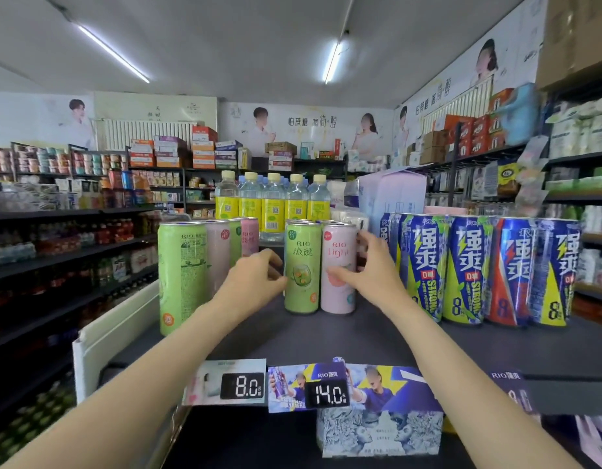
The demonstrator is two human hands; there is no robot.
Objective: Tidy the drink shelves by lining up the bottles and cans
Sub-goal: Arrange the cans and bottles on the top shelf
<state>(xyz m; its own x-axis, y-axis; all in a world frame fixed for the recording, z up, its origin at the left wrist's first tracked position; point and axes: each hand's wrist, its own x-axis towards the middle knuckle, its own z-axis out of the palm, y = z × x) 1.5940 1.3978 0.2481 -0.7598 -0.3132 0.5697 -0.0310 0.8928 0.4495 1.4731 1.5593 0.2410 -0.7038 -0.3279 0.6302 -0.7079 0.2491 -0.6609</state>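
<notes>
A green RIO can [301, 269] and a pink RIO Light can [338, 265] stand side by side on the dark top shelf [343, 336]. My left hand [255, 277] curls round the left side of the green can. My right hand [367, 265] wraps the right side of the pink can, thumb across its front. More cans stand behind the pair. To the left stands a tall green can [182, 275] with pink and green cans [225, 242] behind it. Blue RIO Strong cans [475, 269] line the right side. Yellow-labelled water bottles [274, 201] stand at the back.
Price tags reading 8.0 [247, 385] and 14.0 [328, 394] hang on the shelf's front edge. A white shelf divider [120, 330] borders the left. A pale purple carton [392, 194] sits behind the blue cans. Aisle shelves of drinks [66, 252] run along the left.
</notes>
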